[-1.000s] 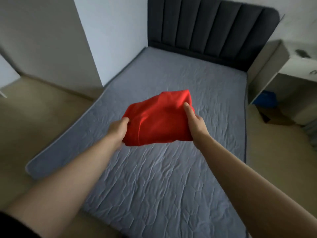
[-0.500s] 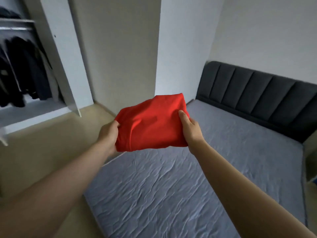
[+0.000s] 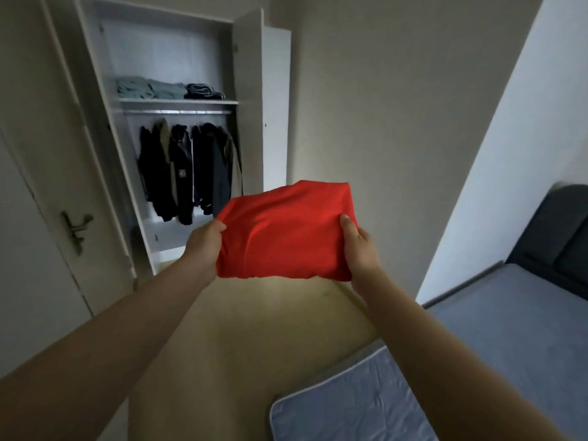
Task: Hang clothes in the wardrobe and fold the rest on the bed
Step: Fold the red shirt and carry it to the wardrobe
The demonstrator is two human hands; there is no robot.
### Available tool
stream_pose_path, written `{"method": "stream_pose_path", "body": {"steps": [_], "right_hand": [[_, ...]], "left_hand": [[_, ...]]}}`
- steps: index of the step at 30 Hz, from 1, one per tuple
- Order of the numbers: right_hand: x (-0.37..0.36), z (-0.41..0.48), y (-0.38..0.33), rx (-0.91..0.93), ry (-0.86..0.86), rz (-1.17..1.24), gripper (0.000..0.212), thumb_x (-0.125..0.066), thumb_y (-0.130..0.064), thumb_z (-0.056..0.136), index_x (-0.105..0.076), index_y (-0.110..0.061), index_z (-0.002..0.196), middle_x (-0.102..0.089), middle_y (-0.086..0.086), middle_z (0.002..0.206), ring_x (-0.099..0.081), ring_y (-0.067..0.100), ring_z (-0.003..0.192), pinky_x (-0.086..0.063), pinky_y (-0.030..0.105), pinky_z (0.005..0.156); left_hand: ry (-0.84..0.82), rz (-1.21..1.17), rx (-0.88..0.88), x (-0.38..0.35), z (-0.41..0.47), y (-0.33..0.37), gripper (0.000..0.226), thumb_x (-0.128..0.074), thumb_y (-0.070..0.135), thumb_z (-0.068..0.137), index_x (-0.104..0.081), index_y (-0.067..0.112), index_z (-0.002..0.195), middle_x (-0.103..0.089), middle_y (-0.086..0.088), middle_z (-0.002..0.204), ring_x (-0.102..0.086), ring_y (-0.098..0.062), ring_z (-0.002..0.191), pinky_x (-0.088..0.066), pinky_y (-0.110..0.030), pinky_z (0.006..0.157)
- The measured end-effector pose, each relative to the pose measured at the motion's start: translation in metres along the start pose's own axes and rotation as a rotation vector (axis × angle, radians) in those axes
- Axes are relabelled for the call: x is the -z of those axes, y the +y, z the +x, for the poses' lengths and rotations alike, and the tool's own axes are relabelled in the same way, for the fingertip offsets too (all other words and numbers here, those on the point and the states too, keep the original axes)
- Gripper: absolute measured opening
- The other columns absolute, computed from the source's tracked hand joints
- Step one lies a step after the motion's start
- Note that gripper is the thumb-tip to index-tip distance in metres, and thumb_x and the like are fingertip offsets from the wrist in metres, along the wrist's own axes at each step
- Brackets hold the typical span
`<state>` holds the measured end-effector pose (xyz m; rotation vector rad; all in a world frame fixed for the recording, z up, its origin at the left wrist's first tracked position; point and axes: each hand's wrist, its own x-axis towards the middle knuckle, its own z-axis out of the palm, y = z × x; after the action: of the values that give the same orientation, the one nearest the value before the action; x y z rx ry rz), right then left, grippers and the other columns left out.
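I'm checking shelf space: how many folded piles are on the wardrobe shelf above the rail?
3 on the wardrobe shelf: a pale green pile at left, a second green pile in the middle, a dark pile at right. Others may hide behind.

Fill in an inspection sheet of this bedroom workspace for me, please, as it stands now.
Surface: bed, grey-blue mattress, lower right.
Job's things: folded red garment held in the air between both hands; wardrobe open, dark jackets hanging on its rail, folded clothes on the shelf above.
Clutter: nothing seen.
Hands: left hand grips the garment's left edge; right hand grips its right edge.
Cables: nothing seen.
Surroundings: door handle at left, beige floor, dark headboard at right.
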<state>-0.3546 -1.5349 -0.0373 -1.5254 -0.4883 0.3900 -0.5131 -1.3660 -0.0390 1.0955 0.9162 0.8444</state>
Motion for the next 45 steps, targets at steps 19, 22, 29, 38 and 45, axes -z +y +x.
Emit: {"method": "stream_pose_path", "body": {"steps": [19, 22, 29, 38, 45], "right_hand": [[-0.367, 0.333, -0.026, -0.065, -0.434, 0.173, 0.023, -0.069, -0.046, 0.083, -0.061, -0.029, 0.097, -0.075, -0.008, 0.079, -0.073, 0.014, 0.073, -0.056, 0.027, 0.055], [-0.420, 0.381, -0.018, -0.077, -0.358, 0.182, 0.029, -0.068, -0.044, 0.084, -0.058, -0.023, 0.102, -0.071, -0.001, 0.090, -0.070, 0.022, 0.084, -0.055, 0.035, 0.069], [-0.531, 0.499, -0.034, -0.170, -0.254, 0.222, 0.035, -0.069, -0.041, 0.084, -0.057, -0.017, 0.106, -0.067, 0.006, 0.090, -0.067, 0.028, 0.079, -0.052, 0.034, 0.057], [-0.621, 0.672, -0.041, -0.165, -0.214, 0.270, 0.041, -0.068, -0.039, 0.085, -0.055, -0.015, 0.116, -0.066, 0.010, 0.098, -0.065, 0.030, 0.086, -0.053, 0.040, 0.063], [-0.682, 0.828, -0.047, -0.156, -0.282, 0.292, 0.022, -0.068, -0.038, 0.084, -0.058, -0.021, 0.093, -0.068, 0.010, 0.093, -0.066, 0.029, 0.082, -0.052, 0.037, 0.057]], "left_hand": [[0.100, -0.029, -0.088, 0.114, 0.413, 0.139, 0.042, -0.040, 0.037, 0.100, -0.047, 0.017, 0.137, -0.057, -0.012, 0.127, -0.056, -0.034, 0.111, -0.043, -0.055, 0.100], [0.078, -0.037, -0.085, 0.127, 0.480, 0.152, 0.045, -0.037, 0.039, 0.102, -0.040, 0.019, 0.142, -0.052, -0.012, 0.135, -0.054, -0.034, 0.115, -0.044, -0.053, 0.099], [-0.018, -0.015, -0.025, 0.136, 0.640, 0.215, 0.041, -0.044, 0.030, 0.101, -0.048, 0.010, 0.136, -0.061, -0.015, 0.116, -0.059, -0.029, 0.097, -0.048, -0.043, 0.091], [-0.082, 0.019, -0.038, 0.098, 0.853, 0.262, 0.036, -0.046, 0.027, 0.101, -0.054, 0.006, 0.129, -0.063, -0.016, 0.113, -0.061, -0.025, 0.083, -0.049, -0.037, 0.078], [-0.038, -0.006, -0.136, 0.059, 1.013, 0.295, 0.050, -0.049, 0.022, 0.099, -0.034, 0.018, 0.147, -0.047, -0.015, 0.142, -0.057, -0.031, 0.114, -0.051, -0.048, 0.089]]}}
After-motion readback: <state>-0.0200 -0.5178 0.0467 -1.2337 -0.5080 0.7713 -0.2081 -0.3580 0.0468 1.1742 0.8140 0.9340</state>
